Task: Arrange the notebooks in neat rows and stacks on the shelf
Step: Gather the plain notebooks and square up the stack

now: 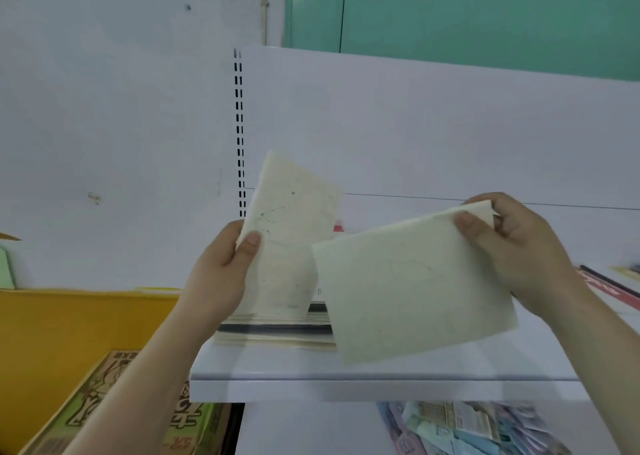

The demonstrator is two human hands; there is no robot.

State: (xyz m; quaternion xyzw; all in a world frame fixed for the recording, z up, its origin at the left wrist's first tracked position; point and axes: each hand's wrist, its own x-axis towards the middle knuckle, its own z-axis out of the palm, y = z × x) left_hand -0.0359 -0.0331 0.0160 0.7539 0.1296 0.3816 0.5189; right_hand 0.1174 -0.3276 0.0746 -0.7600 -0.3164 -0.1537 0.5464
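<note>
Head view: two pale cream notebooks held up over a white shelf (346, 375), one per hand. Left hand (225, 267) closed on the left notebook (291, 240), thumb pressed on the cover near its lower left edge, fingers hidden behind; notebook upright, tilted a little to the right, faint green marks on its cover. Right hand (519, 247) pinching the right notebook (412, 285) at its upper right corner, thumb on the front, fingers curled behind; notebook lying nearly landscape, lower corner hanging above the front part of the shelf. Left edge of the right notebook overlapping the left one as seen from here; touching or apart, cannot tell. One low stack of notebooks (277, 330) flat on the shelf directly below and behind the held pair, count within it too blurred to give. One yellow bin (86, 319) beside the shelf at left, one printed cardboard box (114, 406) below it. Loose heap of colourful booklets (464, 423) on the lower level, under the shelf.
</note>
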